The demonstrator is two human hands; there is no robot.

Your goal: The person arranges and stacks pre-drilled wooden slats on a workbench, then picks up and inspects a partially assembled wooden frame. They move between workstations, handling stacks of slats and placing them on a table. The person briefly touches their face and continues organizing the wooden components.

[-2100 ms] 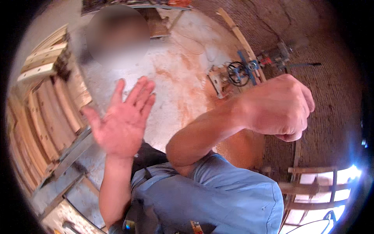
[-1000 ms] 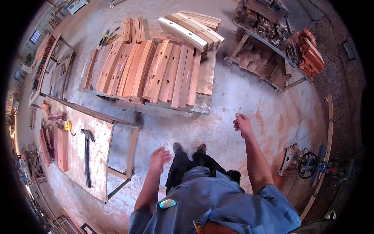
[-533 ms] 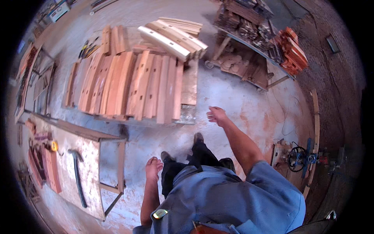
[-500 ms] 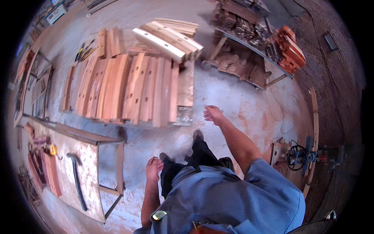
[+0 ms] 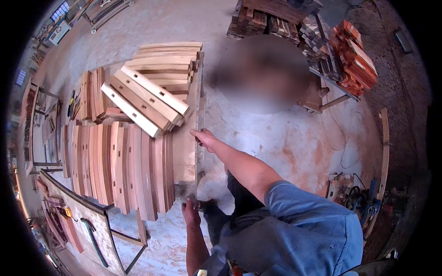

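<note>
My right hand [image 5: 205, 140] reaches over the right edge of a low table [image 5: 185, 154]; its fingers point left and nothing shows in them. My left hand [image 5: 190, 212] hangs lower, close to the table's near right corner, fingers loosely apart and holding nothing visible. Nearest to my right hand, several pale slats [image 5: 143, 102] with small rectangular slots lie diagonally on top of other wood. A row of reddish-brown slats [image 5: 117, 168], some slotted, covers the table's near part. More light slats [image 5: 165, 55] are stacked at its far end.
A second table [image 5: 99, 230] at the lower left carries a dark hammer-like tool [image 5: 94, 241], a yellow tape measure [image 5: 67, 212] and wood pieces. A rack at the upper right holds stacked wood [image 5: 354, 60]. Tools lie on the right floor. A round blurred patch hides part of the far floor.
I have moved closer to the wood-laden table, which now sits lower and more to the left in view. My right hand has come from beside it to over its right edge.
</note>
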